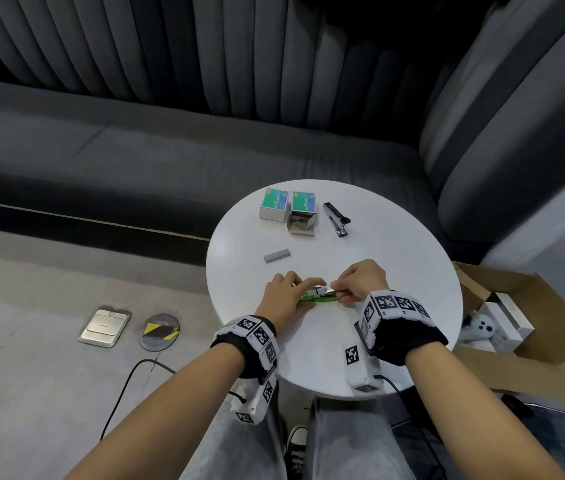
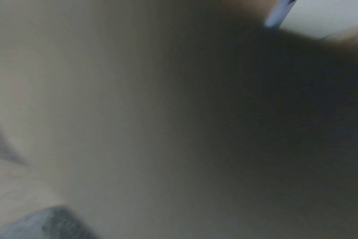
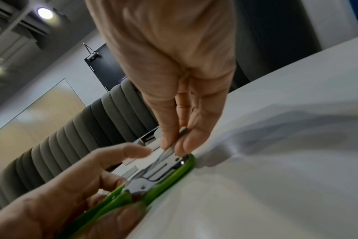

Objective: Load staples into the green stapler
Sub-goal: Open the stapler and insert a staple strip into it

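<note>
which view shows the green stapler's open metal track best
The right wrist view: the green stapler fills the foreground, its metal track exposed between both hands. The head view shows only a small green sliver largely hidden by the hands. The left wrist view is a blur.

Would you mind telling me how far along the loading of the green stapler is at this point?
Done: one staple box is open and the green stapler lies opened on the table, steadied by the left hand. In hand: the right hand pinches a staple strip at the metal channel. Left: seating it and closing the stapler. Another strip lies spare.
</note>
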`<state>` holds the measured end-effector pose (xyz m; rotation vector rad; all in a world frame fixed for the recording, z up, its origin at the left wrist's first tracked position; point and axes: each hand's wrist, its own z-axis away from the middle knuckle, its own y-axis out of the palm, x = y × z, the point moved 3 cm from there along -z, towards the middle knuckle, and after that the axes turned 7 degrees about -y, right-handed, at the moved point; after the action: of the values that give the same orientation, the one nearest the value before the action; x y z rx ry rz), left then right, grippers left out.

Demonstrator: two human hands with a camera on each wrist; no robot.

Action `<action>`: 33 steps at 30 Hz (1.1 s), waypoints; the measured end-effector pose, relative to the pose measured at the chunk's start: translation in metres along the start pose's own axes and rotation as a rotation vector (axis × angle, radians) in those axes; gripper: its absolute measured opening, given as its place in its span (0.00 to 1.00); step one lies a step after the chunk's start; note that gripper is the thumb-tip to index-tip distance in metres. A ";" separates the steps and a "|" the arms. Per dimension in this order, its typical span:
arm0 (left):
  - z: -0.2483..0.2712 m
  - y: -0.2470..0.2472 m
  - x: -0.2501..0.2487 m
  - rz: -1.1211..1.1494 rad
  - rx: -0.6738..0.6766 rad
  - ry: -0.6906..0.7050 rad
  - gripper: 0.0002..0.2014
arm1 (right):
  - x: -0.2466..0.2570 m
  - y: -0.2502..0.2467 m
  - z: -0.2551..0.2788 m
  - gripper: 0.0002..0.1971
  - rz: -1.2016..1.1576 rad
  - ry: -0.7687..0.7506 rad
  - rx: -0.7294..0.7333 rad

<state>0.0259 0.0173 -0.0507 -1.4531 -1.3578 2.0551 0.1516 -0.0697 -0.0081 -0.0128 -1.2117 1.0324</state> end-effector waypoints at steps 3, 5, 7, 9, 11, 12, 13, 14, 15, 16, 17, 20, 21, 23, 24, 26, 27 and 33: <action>-0.001 0.001 0.000 -0.041 0.002 0.025 0.16 | 0.000 -0.002 0.001 0.10 0.014 0.003 -0.012; -0.002 0.002 0.001 -0.060 0.024 0.018 0.16 | 0.000 -0.003 0.002 0.10 0.007 -0.001 -0.008; -0.002 0.002 0.000 -0.059 0.017 0.017 0.15 | 0.000 -0.003 0.004 0.09 -0.001 -0.008 0.000; -0.001 0.001 -0.001 -0.051 0.012 0.017 0.15 | 0.000 -0.003 0.005 0.10 -0.015 -0.005 0.002; 0.000 0.002 -0.001 -0.048 0.010 0.016 0.14 | -0.001 -0.003 0.005 0.10 -0.061 0.009 0.004; 0.000 0.001 -0.001 -0.049 0.008 0.016 0.14 | -0.003 -0.004 0.005 0.11 -0.088 0.019 0.001; -0.001 0.001 -0.001 -0.048 0.007 0.016 0.14 | -0.004 -0.004 0.005 0.11 -0.111 0.029 -0.005; -0.001 0.001 -0.001 -0.048 0.008 0.014 0.14 | -0.005 -0.005 0.005 0.11 -0.125 0.037 -0.014; -0.002 0.001 -0.001 -0.048 0.012 0.013 0.14 | -0.005 -0.005 0.006 0.12 -0.134 0.041 -0.023; -0.002 0.001 -0.001 -0.050 0.015 0.013 0.14 | -0.005 -0.005 0.006 0.12 -0.138 0.042 -0.030; -0.001 0.001 -0.001 -0.051 0.010 0.017 0.14 | -0.005 -0.004 0.007 0.12 -0.137 0.039 -0.034; 0.000 0.000 -0.002 -0.055 -0.020 0.026 0.14 | -0.002 -0.003 0.009 0.13 -0.099 0.019 -0.054; -0.001 0.000 -0.002 -0.065 -0.014 0.027 0.14 | -0.001 -0.003 0.010 0.13 -0.077 0.003 -0.065; -0.001 0.001 -0.002 -0.082 0.018 0.023 0.14 | 0.001 -0.002 0.011 0.14 -0.037 -0.034 -0.075; -0.002 0.001 -0.002 -0.083 0.026 0.019 0.14 | 0.002 -0.001 0.011 0.14 -0.026 -0.045 -0.077; -0.003 0.001 -0.003 -0.087 0.026 0.017 0.14 | 0.002 -0.001 0.012 0.14 -0.010 -0.059 -0.085; -0.002 0.001 -0.003 -0.089 0.023 0.016 0.14 | 0.002 -0.001 0.012 0.14 0.000 -0.065 -0.088; -0.001 0.000 -0.004 -0.079 0.016 0.013 0.14 | 0.001 0.001 0.012 0.14 0.073 -0.134 -0.094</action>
<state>0.0289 0.0155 -0.0486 -1.3808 -1.3677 1.9993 0.1422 -0.0745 -0.0030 -0.0620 -1.3897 1.0525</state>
